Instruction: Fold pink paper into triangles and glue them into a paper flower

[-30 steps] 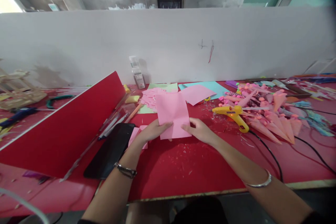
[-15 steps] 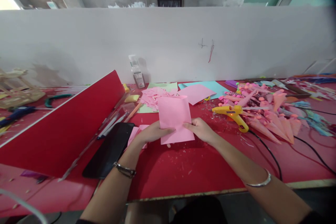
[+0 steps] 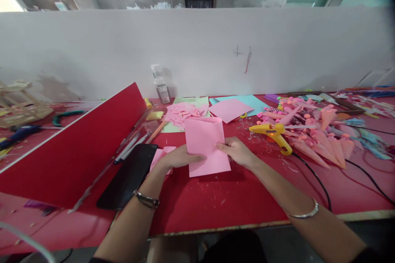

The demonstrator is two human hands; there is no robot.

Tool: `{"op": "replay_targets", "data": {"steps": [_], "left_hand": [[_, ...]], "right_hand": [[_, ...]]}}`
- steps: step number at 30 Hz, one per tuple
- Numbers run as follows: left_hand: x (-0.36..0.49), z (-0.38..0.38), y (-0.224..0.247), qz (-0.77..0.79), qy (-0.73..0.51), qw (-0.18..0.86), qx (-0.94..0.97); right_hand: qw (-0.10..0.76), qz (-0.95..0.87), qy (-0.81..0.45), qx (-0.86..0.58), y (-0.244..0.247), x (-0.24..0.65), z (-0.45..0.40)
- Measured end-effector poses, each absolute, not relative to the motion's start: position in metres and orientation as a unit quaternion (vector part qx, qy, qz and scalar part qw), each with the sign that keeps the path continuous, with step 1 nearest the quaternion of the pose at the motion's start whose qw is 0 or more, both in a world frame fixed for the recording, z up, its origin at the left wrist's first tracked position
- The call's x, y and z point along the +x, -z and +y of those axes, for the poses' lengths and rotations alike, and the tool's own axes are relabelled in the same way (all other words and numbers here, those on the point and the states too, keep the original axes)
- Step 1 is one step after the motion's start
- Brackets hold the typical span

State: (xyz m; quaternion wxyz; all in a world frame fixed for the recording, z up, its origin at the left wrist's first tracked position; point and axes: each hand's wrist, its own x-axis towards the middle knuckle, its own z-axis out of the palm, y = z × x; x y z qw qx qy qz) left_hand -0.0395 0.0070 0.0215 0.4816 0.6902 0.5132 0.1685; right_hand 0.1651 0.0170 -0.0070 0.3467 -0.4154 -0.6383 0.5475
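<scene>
A folded sheet of pink paper [image 3: 205, 141] is held up over the red table, its top edge bowed slightly apart. My left hand [image 3: 181, 157] grips its left side, thumb laid across the front and the other fingers hidden behind. On the right side, my right hand [image 3: 236, 151] pinches the paper with the thumb in front. Behind the sheet lies a heap of cut pink paper pieces [image 3: 182, 114] on pale green paper [image 3: 175, 128]. More pink paper [image 3: 156, 159] rests by my left wrist, next to a black phone-like slab [image 3: 128, 178].
A yellow glue gun [image 3: 276, 134] with a black cable lies to the right, beside many pink paper cones [image 3: 335, 148]. A red board [image 3: 83, 144] leans up at the left. A clear bottle [image 3: 162, 86] stands against the white partition [image 3: 197, 49]. Blue paper [image 3: 254, 102] lies at the back.
The folded pink paper has moved slightly down and toward me, and its top fold gapes a little more. Both hands keep their hold on it.
</scene>
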Motion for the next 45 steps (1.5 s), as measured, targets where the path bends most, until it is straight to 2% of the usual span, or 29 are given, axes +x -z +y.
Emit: {"op": "replay_targets", "data": {"steps": [8,14,21,27,30,37,45], "left_hand": [[-0.0366,0.0055,-0.0229,0.539,-0.25,0.534,0.601],[-0.0348,0.0057,-0.024,0.516,-0.231,0.531,0.631],[-0.035,0.0071,-0.0239,0.521,-0.21,0.479,0.675],[-0.0359,0.0069,-0.0234,0.525,-0.208,0.459,0.686],[-0.0362,0.0066,-0.0231,0.527,-0.203,0.462,0.683],[-0.0365,0.0064,-0.0252,0.509,-0.2,0.497,0.673],[-0.0369,0.0059,-0.0253,0.503,-0.177,0.49,0.69]], "right_hand": [[0.308,-0.639,-0.595,-0.379,0.0058,0.1658,0.0151],[0.344,-0.621,-0.589,-0.387,0.0034,0.1632,0.0151],[0.322,-0.65,-0.531,-0.438,0.0077,0.1636,0.0157],[0.376,-0.635,-0.548,-0.395,0.0038,0.163,0.0173],[0.376,-0.633,-0.543,-0.403,0.0052,0.163,0.018],[0.405,-0.647,-0.48,-0.433,0.006,0.1637,0.0188],[0.435,-0.644,-0.46,-0.429,0.0013,0.166,0.0202]]}}
